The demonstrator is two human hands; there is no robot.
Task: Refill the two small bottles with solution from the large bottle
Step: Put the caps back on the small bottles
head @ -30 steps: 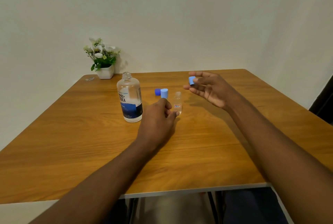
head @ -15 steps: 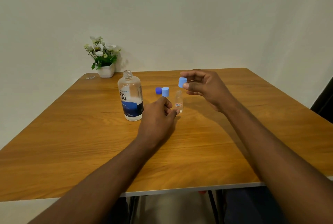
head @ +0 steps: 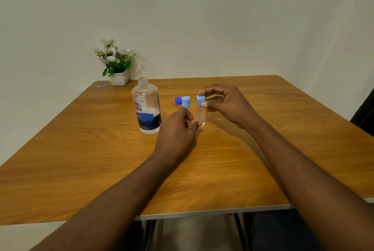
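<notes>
Wooden table [head: 263, 149]: right hand [head: 226, 105] pinches the light-blue cap [head: 200, 99] atop the small bottle [head: 201, 114], fingers of the left hand [head: 176, 131] grip its base. Uncapped large bottle [head: 146, 107] stands left of those fingers.

Light-blue cap [head: 200, 100]; dark-blue cap [head: 177, 100].

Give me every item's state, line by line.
Large clear blue-labelled bottle: upright, uncapped.
Dark blue cap: off, on wooden table.
Red-labelled small clear bottle: upright, left hand holds base.
Light blue cap: pinched by right hand, at its neck.
Second small bottle: capped, mostly hidden.
</notes>
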